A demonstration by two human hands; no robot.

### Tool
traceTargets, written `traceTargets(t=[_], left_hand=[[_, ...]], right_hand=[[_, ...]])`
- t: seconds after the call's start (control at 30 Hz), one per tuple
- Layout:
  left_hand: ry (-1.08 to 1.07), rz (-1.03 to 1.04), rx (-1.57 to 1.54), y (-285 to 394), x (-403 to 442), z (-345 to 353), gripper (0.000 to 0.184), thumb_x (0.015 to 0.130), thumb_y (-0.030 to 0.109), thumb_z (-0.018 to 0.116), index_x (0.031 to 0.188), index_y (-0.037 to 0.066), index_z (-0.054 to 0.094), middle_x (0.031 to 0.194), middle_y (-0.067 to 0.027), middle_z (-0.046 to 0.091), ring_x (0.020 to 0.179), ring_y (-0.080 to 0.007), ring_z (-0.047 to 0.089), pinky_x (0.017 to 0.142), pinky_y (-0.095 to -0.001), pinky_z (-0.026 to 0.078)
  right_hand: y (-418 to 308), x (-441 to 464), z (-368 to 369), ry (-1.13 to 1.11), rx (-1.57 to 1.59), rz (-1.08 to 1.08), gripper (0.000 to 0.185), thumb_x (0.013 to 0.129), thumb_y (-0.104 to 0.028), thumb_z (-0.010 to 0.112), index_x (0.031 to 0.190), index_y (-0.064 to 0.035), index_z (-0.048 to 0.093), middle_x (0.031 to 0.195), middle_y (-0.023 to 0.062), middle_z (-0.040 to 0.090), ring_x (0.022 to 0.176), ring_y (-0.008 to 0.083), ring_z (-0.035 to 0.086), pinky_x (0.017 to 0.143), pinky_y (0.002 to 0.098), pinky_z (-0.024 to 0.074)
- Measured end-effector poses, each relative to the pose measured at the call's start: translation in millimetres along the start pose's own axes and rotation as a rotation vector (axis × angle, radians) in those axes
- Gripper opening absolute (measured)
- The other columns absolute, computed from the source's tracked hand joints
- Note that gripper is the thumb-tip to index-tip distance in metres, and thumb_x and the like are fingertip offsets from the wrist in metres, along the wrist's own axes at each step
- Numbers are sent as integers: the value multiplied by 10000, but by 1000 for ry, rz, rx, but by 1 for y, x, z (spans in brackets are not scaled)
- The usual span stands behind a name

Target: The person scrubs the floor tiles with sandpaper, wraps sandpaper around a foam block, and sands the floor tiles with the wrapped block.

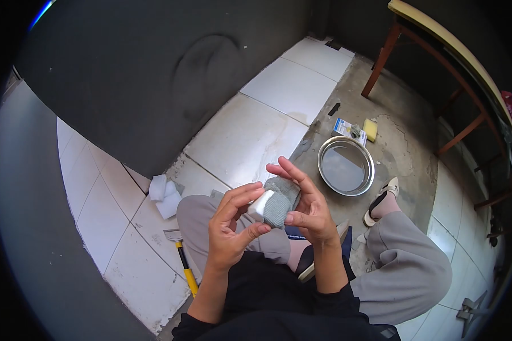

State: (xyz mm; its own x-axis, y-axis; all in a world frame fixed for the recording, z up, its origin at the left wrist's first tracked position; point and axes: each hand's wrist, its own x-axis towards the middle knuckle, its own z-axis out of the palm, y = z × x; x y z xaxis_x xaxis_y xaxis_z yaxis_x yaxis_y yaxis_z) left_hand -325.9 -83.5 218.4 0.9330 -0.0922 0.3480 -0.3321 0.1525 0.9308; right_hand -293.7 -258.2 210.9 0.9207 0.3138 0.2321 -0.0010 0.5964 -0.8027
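In front of my lap, both hands hold a small white block [259, 206] with ribbed grey cloth [279, 210] around much of it. My left hand [232, 227] grips the exposed white end between thumb and fingers. On the other side, my right hand [312, 213] presses its thumb against the grey cloth, with its upper fingers stretched out beyond it. More grey material shows behind the block, partly covered by the right fingers. I cannot tell the block's material, though it resembles foam.
A metal basin [347, 194] of liquid stands on rough concrete, with a yellow sponge [370, 129] and a printed box [341, 126] behind it. White foam pieces [165, 196] and a yellow-and-black-handled tool [186, 267] lie left. A wooden-legged table [381, 59] stands back right.
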Motion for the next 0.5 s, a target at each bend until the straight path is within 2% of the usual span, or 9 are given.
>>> traceTargets(t=[0.07,0.17,0.2,0.3,0.4,0.5], left_hand=[[-32,10,18,-3,-2,-1,571,753,113,846,1270,24,623,1322,-118,517,1214,-216,547,1002,-349,481],[-47,13,17,-8,-7,-2,584,736,111,858,1267,32,628,1325,-109,496,1180,-203,553,964,-329,489],[-47,10,7,-9,-7,-2,587,732,109,861,1265,33,629,1325,-106,490,1171,-199,554,952,-322,489],[-35,4,-23,-6,-6,-2,590,722,100,867,1258,34,627,1306,-104,498,1157,-193,558,932,-315,490],[-25,-18,-83,-5,-4,-3,583,723,90,866,1249,27,622,1281,-108,518,1153,-191,562,925,-319,497],[-46,-26,-118,-6,-4,-6,580,726,79,862,1247,14,613,1261,-110,535,1153,-190,567,936,-326,505]], right_hand=[[-2,0,-6,-61,0,2,780,725,-186,817,1412,-13,490,1407,182,503,1326,267,459,1119,371,341],[0,-2,-22,-190,-69,8,733,660,-204,849,1311,-2,582,1388,242,510,1306,316,492,1101,415,371],[-2,-3,-19,-132,-88,9,596,654,-193,855,1184,-11,655,1341,238,543,1257,315,524,1078,420,388],[3,-3,-25,-76,-171,-57,569,631,-159,876,1139,-26,656,1252,190,578,1165,262,558,1029,373,416],[2,-5,-23,-30,-253,-85,533,673,-106,857,1163,-46,655,1123,98,617,1092,196,554,993,330,396],[-6,-5,-5,107,-177,-25,568,612,-110,896,1117,-9,657,1096,89,585,1035,179,559,948,316,431]])
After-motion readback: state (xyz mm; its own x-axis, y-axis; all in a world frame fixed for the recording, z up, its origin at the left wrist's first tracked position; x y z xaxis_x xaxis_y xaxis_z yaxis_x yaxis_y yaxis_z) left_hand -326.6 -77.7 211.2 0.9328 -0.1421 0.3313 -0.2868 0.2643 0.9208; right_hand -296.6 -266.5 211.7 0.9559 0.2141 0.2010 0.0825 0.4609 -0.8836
